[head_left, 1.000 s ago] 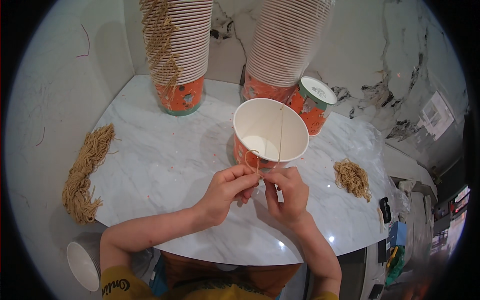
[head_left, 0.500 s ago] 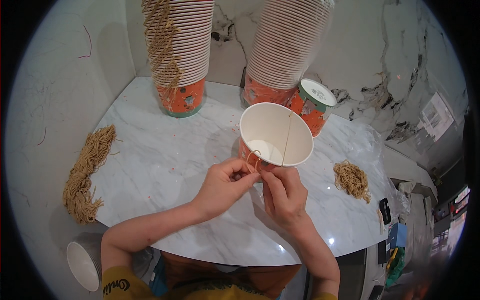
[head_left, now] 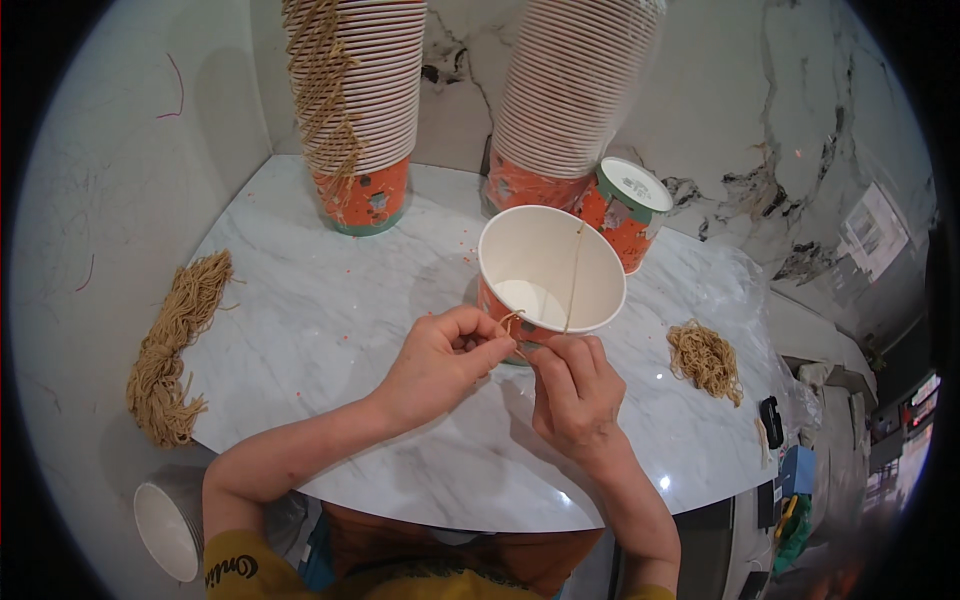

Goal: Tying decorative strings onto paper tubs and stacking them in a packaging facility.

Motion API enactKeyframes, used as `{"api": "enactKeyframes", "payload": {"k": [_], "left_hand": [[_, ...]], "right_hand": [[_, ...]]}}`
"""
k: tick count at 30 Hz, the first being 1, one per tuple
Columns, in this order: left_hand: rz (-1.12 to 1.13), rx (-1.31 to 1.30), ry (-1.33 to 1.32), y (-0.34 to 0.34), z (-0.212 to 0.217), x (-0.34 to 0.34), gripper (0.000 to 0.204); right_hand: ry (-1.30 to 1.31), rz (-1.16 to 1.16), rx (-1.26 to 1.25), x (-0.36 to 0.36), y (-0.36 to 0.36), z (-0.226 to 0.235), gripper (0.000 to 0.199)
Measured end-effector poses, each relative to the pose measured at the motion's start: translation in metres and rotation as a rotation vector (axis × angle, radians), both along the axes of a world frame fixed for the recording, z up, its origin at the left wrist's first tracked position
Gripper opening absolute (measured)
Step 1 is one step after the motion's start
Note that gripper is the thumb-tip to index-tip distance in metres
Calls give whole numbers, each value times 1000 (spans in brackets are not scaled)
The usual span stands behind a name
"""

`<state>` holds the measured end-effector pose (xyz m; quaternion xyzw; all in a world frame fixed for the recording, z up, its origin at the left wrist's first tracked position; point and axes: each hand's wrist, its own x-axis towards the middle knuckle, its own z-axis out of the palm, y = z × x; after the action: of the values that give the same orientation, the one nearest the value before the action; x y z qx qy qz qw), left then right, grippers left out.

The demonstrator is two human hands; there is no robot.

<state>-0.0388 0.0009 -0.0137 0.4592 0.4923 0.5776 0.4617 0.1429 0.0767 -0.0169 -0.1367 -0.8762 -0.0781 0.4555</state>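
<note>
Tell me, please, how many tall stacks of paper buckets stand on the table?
2: one stack stands at the back left, with tan cords draped down it; the second stack stands to its right, behind the open bucket.

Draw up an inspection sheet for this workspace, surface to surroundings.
Surface: glossy white marble-patterned tabletop, small orange flecks scattered on it.
Job's things: open orange paper tub with white interior; thin tan string crossing its mouth.
Clutter: long tan string bundle at left; smaller tan string heap at right; two tall stacks of nested paper tubs behind, the left one draped with strings; upside-down orange tub with green-rimmed base.
Hands: left hand pinches string by the tub's near rim; right hand close beside, grip unclear.
Cables: nothing seen.
Surroundings: pale, dark-veined marble-patterned wall; nested white tubs below the table's left side.
</note>
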Motion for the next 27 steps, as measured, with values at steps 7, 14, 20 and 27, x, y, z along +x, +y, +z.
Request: {"api": "enactKeyframes", "payload": {"k": [7, 14, 20, 27], "left_hand": [[45, 47, 64, 1, 4, -2, 13], [42, 60, 110, 0, -1, 2, 10], [-34, 53, 108, -1, -5, 7, 10], [-105, 7, 41, 2, -10, 2, 7]], "right_hand": [[-42, -19, 12, 12, 2, 9, 38], [-36, -10, -47, 9, -4, 6, 34], [-56, -52, -4, 0, -7, -6, 27], [-121, -61, 20, 4, -5, -11, 22]]}}
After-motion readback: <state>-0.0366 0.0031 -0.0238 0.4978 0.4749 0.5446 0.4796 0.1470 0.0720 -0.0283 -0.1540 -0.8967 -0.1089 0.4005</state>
